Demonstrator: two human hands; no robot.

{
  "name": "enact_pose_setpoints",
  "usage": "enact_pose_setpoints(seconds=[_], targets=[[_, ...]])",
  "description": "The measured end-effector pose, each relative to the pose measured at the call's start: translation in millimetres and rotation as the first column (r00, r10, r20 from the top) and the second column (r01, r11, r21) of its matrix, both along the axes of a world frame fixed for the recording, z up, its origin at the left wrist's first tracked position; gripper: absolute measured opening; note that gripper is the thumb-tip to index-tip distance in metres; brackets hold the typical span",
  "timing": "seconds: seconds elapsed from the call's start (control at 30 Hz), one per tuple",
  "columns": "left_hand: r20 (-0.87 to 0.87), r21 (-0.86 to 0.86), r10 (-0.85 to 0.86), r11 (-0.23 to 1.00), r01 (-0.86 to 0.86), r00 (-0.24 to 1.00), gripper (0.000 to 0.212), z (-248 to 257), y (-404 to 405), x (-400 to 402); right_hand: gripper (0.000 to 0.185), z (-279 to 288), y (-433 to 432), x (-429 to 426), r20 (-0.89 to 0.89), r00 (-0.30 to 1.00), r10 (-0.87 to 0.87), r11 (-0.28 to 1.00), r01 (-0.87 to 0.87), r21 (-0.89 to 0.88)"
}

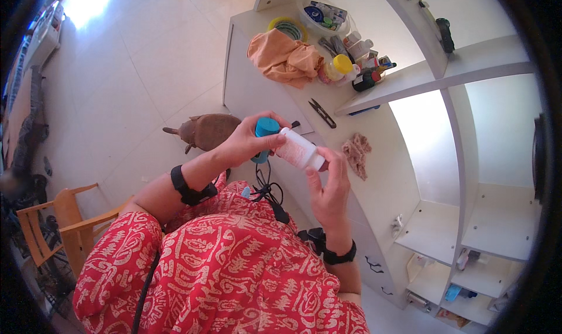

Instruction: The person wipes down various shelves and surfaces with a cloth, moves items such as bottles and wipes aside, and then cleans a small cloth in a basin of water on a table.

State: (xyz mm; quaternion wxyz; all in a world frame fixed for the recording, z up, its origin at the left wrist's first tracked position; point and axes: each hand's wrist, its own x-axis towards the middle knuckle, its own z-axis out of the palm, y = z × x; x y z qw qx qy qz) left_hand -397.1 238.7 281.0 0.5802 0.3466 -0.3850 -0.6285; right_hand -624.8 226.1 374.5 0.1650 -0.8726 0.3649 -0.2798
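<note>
My left hand (pixel 242 143) grips a teal bottle (pixel 266 128) with a teal cap, and its thumb also presses on a white plastic bottle (pixel 295 149). That white bottle bears reddish print and lies tilted between my two hands. The fingers and thumb of my right hand (pixel 330 180) pinch its lower right end, which looks like a white cap. To the right, a crumpled pinkish-brown cloth (pixel 358 155) rests on the white counter (pixel 338 138). Black thread snips (pixel 322 113) lie on the same surface, beyond my hands.
An orange cloth (pixel 285 55), tape rolls (pixel 290 28), a tub (pixel 325 16) of small items and a yellow-capped jar (pixel 339 67) crowd the counter's far end. White shelving (pixel 448 114) rises on the right. A brown stool-like object (pixel 210 131) and a wooden chair (pixel 72 215) stand on the left.
</note>
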Motion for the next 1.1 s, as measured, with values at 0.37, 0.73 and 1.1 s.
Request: enact_pose_setpoints(seconds=[0.37, 0.73, 1.1], targets=[[0.05, -0.134, 0.133, 0.983, -0.125, 0.99, 0.038, 3, -2, -15, 0.027, -7, -16, 4, 0.087, 0.977, -0.196, 0.931, 0.157, 0.329], [0.159, 0.059, 0.11, 0.991, -0.121, 0.981, 0.044, -22, -37, 3, 0.039, 3, -113, 22, -0.156, 0.954, -0.258, 0.937, 0.207, -0.28], [0.612, -0.54, 0.598, 0.794, -0.28, 0.517, 0.055, 17, -105, -23, 0.054, -18, -167, 31, -0.411, 0.82, -0.399, 0.908, 0.292, -0.3]])
